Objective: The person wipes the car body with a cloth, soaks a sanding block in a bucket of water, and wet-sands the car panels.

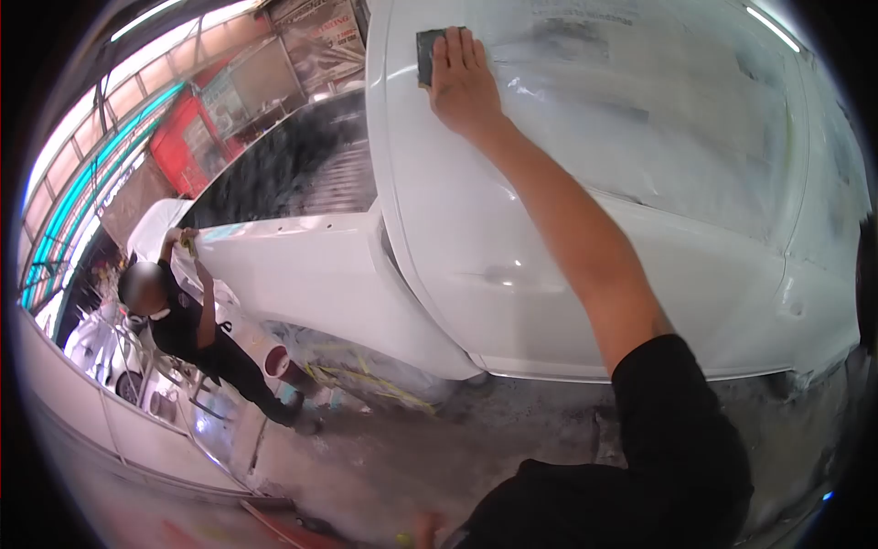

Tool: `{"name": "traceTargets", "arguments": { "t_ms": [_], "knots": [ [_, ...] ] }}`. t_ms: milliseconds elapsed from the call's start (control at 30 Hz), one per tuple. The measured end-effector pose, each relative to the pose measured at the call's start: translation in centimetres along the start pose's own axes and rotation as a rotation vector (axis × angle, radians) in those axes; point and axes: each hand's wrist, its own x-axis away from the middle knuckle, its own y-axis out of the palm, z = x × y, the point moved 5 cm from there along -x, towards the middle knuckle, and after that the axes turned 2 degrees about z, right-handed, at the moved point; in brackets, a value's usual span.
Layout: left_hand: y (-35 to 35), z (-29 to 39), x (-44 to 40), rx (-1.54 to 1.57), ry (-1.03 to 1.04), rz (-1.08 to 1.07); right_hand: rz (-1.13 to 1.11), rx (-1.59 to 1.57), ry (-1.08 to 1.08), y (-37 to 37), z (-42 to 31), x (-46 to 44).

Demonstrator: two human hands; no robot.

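Note:
My right hand [465,87] is stretched out at the top centre, its fingers pressed over a dark, flat rectangular pad [426,59]. The pad lies against the white vehicle's upper edge [398,119], beside a window area covered in hazy film [640,119]. Part of my left hand [426,529] shows at the bottom edge, small and blurred; its fingers cannot be made out. A small yellow-green spot is near it.
A co-worker [206,334] in dark clothes stands at the left, hands at the truck bed's side [302,265]. A dark red bucket [277,361] is nearby. Masking film with yellow tape [366,371] covers the wheel area above the grey floor [512,421].

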Motion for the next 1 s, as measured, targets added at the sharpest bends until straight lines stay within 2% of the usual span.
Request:
{"name": "traceTargets", "arguments": {
  "t_ms": [33, 100, 167, 233, 367, 433, 500, 533, 600, 633, 667, 700, 767, 833, 967, 1000],
  "knots": [
    [0.1, 0.1, 0.0, 0.030, -0.013, 0.003, -0.045, -0.038, 0.037, -0.7, -0.7, 1.3],
    [0.3, 0.6, -0.8, 0.072, -0.022, -0.011, -0.097, -0.008, 0.010, -1.1, -3.3, 8.0],
    [0.6, 1.0, -1.5, 0.095, -0.019, -0.030, -0.146, -0.056, -0.051, -2.9, -4.2, 11.0],
    [1.2, 2.2, -2.4, 0.110, -0.015, -0.042, -0.100, -0.056, -0.080, -2.4, -3.1, 8.6],
    [2.0, 3.9, -3.2, 0.124, -0.025, -0.058, 0.030, 0.089, -0.028, 1.0, 2.4, -3.8],
    [1.9, 3.9, -3.5, 0.127, -0.024, -0.058, 0.014, 0.065, 0.024, 1.3, 1.5, -2.9],
    [1.8, 3.9, -3.6, 0.119, -0.017, -0.062, -0.041, -0.051, 0.034, -0.2, -1.1, 3.1],
    [1.9, 4.0, -3.7, 0.125, -0.019, -0.067, -0.107, -0.030, 0.013, -0.7, -2.2, 6.1],
    [2.4, 4.8, -4.1, 0.135, -0.012, -0.070, -0.132, -0.024, -0.060, -0.5, -1.3, 6.2],
    [2.5, 5.1, -4.0, 0.138, -0.011, -0.065, -0.140, -0.020, -0.087, -0.2, -0.9, 5.8],
    [2.7, 5.3, -3.8, 0.138, -0.014, -0.062, -0.017, 0.028, -0.113, 0.9, 1.0, 3.1],
    [2.9, 5.4, -3.6, 0.137, -0.018, -0.061, 0.001, -0.039, -0.075, 0.3, 2.5, -1.0],
    [2.9, 5.4, -3.3, 0.138, -0.026, -0.049, 0.046, 0.099, -0.047, 2.0, 4.6, -6.8],
    [2.5, 4.7, -3.0, 0.141, -0.028, -0.040, 0.041, 0.060, 0.007, 2.1, 3.3, -5.2],
    [1.5, 2.8, -2.1, 0.141, -0.020, -0.035, -0.140, -0.136, 0.044, -1.4, -2.2, 7.7],
    [1.4, 2.1, -1.6, 0.142, -0.020, -0.034, -0.136, -0.100, 0.017, -1.5, -2.1, 7.8]
  ]
}}
